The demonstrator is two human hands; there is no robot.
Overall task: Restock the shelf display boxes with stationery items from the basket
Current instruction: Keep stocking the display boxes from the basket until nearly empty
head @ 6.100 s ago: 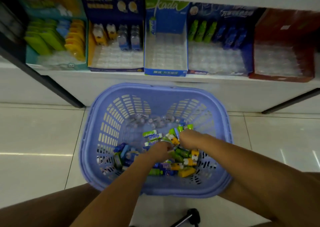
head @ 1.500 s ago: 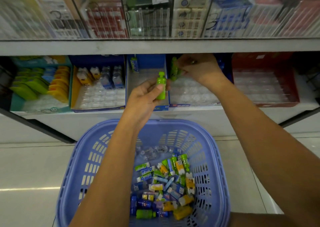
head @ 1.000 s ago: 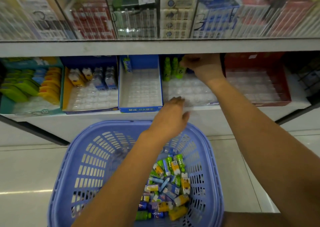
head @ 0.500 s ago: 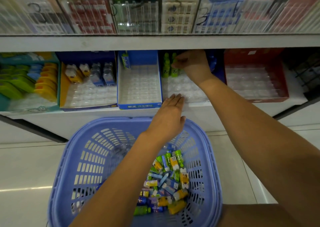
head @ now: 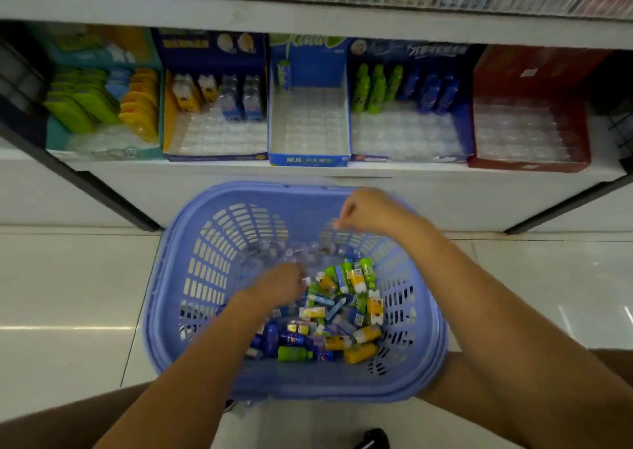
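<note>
Basket (head: 178, 277) of stationery items (head: 337, 315) on the floor (head: 68, 277).
Head view: the left grip (head: 274, 289) is sunk among the items, fingers hidden, so I cannot tell whether it grasps anything. The right grip (head: 366, 212) hangs clenched over the basket's far rim, nothing seen in it. Beyond both grips the display boxes (head: 308, 160) sit on the shelf (head: 428, 167), with green bottles (head: 376, 87) straight past the right grip.
</note>
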